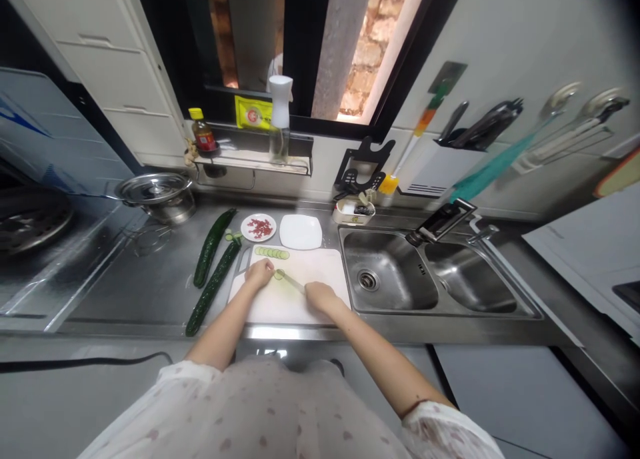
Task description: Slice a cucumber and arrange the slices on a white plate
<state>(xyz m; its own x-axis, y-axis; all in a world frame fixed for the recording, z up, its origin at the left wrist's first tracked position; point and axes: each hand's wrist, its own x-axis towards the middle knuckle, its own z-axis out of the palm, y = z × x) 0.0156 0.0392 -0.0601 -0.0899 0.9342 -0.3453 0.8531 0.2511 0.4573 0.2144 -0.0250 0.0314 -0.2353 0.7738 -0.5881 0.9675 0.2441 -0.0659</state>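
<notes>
My right hand [321, 297] is wrapped round the handle of a knife [294, 284], whose blade points left over the white cutting board [320, 266]. At the blade's tip lies a thin cucumber slice [280, 274]. The closed fingertips of my left hand [260, 273] pinch at its left edge, though the exact contact is small and hard to see. A row of overlapping cucumber slices [271, 252] lies along the board's far edge. Left of the board rest two whole-looking dark green cucumbers [213, 249], with a few cut cucumber pieces [231, 235] beside them.
Behind the board stand a plate of chopped red bits [259, 228] and a square white plate [301, 232]. A double sink [390, 272] with a black faucet [440, 222] is at the right. Back left sits a steel pot [165, 199]; a knife block [440, 166] hangs on the wall.
</notes>
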